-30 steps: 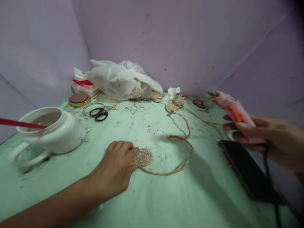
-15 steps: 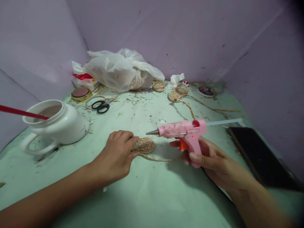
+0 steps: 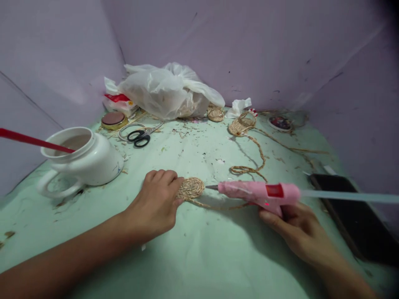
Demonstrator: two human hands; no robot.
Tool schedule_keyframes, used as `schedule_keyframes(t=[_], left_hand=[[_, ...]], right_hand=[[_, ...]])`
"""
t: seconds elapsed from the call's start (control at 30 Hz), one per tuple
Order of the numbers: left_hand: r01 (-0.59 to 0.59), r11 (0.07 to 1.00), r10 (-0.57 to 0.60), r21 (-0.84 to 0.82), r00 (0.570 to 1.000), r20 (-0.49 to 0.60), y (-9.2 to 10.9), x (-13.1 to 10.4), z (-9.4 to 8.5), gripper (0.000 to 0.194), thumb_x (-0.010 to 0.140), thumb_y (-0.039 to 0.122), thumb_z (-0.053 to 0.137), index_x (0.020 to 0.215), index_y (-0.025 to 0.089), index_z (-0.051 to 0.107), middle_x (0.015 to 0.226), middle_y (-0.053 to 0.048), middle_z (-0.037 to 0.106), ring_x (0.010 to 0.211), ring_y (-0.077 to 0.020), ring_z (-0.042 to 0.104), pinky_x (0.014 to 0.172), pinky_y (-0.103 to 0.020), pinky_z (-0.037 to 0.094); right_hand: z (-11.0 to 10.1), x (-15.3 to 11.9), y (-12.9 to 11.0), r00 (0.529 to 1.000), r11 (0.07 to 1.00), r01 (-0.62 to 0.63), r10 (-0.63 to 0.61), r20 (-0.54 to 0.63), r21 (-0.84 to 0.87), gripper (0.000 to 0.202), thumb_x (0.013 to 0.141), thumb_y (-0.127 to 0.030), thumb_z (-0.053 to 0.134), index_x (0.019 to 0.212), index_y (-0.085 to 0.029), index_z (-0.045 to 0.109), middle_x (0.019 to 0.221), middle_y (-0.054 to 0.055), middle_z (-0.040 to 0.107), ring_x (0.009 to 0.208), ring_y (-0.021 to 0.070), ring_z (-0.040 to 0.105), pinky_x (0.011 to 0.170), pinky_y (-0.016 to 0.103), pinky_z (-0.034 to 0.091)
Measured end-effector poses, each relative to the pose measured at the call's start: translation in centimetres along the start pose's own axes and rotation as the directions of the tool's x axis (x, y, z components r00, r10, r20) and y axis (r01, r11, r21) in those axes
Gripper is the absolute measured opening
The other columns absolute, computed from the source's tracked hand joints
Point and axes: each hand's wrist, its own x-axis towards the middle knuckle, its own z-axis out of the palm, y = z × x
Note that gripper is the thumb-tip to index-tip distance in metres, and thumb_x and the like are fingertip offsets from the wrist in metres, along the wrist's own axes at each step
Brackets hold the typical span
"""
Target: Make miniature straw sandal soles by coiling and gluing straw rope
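Flat on the green tabletop lies an oval coil of braided straw (image 3: 192, 187), its left part covered by my left hand (image 3: 160, 199). The fingers of that hand are pressed together on the coil's edge. A loose braided cord (image 3: 199, 203) trails from the coil toward the right. My right hand (image 3: 296, 230) grips a pink hot glue gun (image 3: 249, 191) by its handle, with a long clear glue stick (image 3: 349, 195) sticking out the back. The metal nozzle points left, close to the coil's right edge; whether it touches, I cannot tell.
At left stands a white mug (image 3: 102, 160) with a red stick (image 3: 37, 141). Black-handled scissors (image 3: 141, 137), a round tin (image 3: 114, 119) and a white plastic bag (image 3: 168, 93) lie behind. Woven straw slipper (image 3: 240, 126) with braided cord sits back right; a dark phone (image 3: 349, 220) lies right.
The glue gun has come down and tilted, bringing its nozzle near the coil's right edge. My left hand stays on the coil. The whole view has shifted slightly.
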Motion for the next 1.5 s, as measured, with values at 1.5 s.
schedule_keyframes(t=[1.5], left_hand=[[0.042, 0.999, -0.042, -0.006, 0.999, -0.012, 0.6, 0.4, 0.1, 0.026, 0.08, 0.023, 0.05, 0.099, 0.011, 0.063, 0.095, -0.012, 0.057, 0.09, -0.026, 0.051, 0.085, -0.046, 0.037]], right_hand=[[1.9, -0.1, 1.4, 0.894, 0.909, 0.406, -0.372, 0.248, -0.1, 0.032, 0.086, -0.014, 0.05, 0.114, -0.029, 0.055, 0.105, 0.002, 0.067, 0.089, 0.018, 0.065, 0.074, 0.025, 0.052]])
